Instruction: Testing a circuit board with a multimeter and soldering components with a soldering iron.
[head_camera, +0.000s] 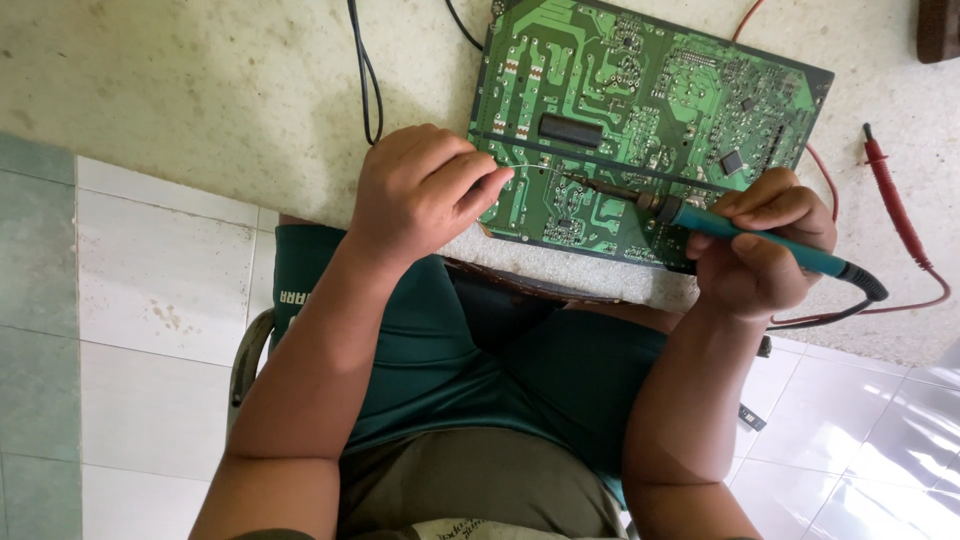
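While gripped in the right hand (760, 250), soldering iron (760, 242) — tip on circuit board (640, 100).

An electronics repair spot: bare circuit board (640, 120), soldering iron (760, 240) and red test probe (893, 195) on a stone worktop (200, 90).

The circuit board (650, 110) is a large green rectangle lying flat, solder side up, slightly skewed so its far right corner points away. Pale green traces and many small solder points cover it; a dark oblong part sits left of the board's middle and a small black square chip near its right end. The soldering iron (760, 240) has a teal handle with a black cord end, lying slanted over the board's near right edge, its thin dark tip resting on the board's middle.
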